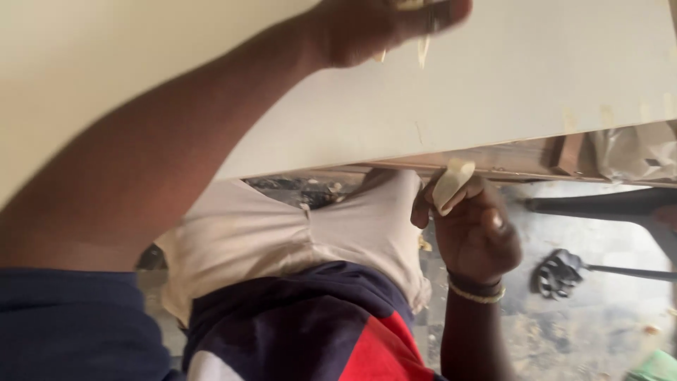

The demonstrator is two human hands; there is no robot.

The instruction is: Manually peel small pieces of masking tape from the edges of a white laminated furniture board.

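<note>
A person leans over a pale board (508,77) that fills the upper part of the frame, both hands at work along it. The left hand (384,25), at the top centre and blurred, rests on the board's face with thin pale slivers (423,49) showing beneath its fingers — whether that grip is closed on them or merely lying over them cannot be told through the blur. The right hand (472,229), at centre right just below the board's near edge, has its grip pinched together on a small pale scrap of tape or veneer (451,185), held right up against the edge. A light bracelet over a dark band (478,291) circles the right wrist.

Under the board's edge at the upper right, the brown wooden frame (564,155) of the worktop shows, with crumpled plastic sheeting (635,152) beside it. The person wears pale trousers (282,236) and a navy top with red and white patches (317,331) — seen from above in the lower half of the frame. On the dusty floor (599,324) at the lower right lies a dark bundle (557,274) on the end of a thin rod.
</note>
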